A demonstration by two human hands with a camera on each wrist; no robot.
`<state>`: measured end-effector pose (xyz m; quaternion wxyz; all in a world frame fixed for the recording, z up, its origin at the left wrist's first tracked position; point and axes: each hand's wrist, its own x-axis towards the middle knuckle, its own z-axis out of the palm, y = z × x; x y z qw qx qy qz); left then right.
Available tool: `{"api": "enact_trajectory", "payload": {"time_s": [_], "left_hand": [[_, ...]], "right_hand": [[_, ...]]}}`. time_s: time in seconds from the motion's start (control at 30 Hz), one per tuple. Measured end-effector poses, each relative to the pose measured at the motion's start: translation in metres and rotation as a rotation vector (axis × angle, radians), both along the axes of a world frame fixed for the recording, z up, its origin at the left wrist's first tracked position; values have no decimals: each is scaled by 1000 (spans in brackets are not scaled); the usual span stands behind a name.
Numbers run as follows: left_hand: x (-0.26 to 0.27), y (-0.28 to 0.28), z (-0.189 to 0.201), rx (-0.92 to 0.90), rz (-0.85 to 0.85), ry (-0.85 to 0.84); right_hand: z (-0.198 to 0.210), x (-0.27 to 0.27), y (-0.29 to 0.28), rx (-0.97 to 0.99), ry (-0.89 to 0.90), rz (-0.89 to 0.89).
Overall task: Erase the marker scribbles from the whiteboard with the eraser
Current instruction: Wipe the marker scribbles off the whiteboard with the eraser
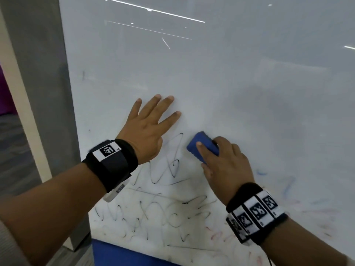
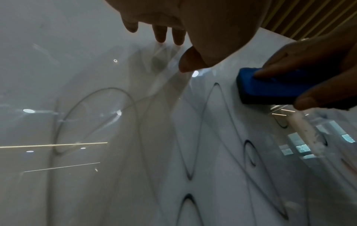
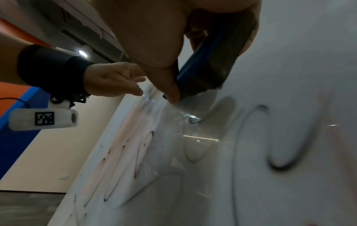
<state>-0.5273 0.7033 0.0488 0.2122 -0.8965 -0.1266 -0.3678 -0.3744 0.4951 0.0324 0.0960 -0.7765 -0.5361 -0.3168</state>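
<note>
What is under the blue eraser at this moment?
The eraser, gripped by the right hand, presses on the whiteboard. Black scribbles run beside and below it. Whether ink lies beneath its pad is covered.

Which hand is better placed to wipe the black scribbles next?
The right hand: it already grips the blue block eraser against the glossy whiteboard, beside the black marker scribbles. The left hand lies flat, holding nothing.

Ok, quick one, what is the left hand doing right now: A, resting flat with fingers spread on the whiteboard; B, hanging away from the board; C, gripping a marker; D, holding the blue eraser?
A: the left hand lies open with straight, spread fingers on the whiteboard, while the right hand grips the blue eraser.
</note>
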Motion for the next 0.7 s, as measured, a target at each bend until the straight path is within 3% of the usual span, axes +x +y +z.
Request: {"api": "enact_trajectory", "payload": {"time_s": [0.23,0.53,0.7], "left_hand": [[-5,3,0,4,84,60],[-5,-11,4,-19,186,129],[-9,-19,13,-47,257,198]], "right_hand": [[-22,41,-86,-85,22,-98],[14,-15,33,-121,-67,190],[2,33,-38,-187,-37,161]]}}
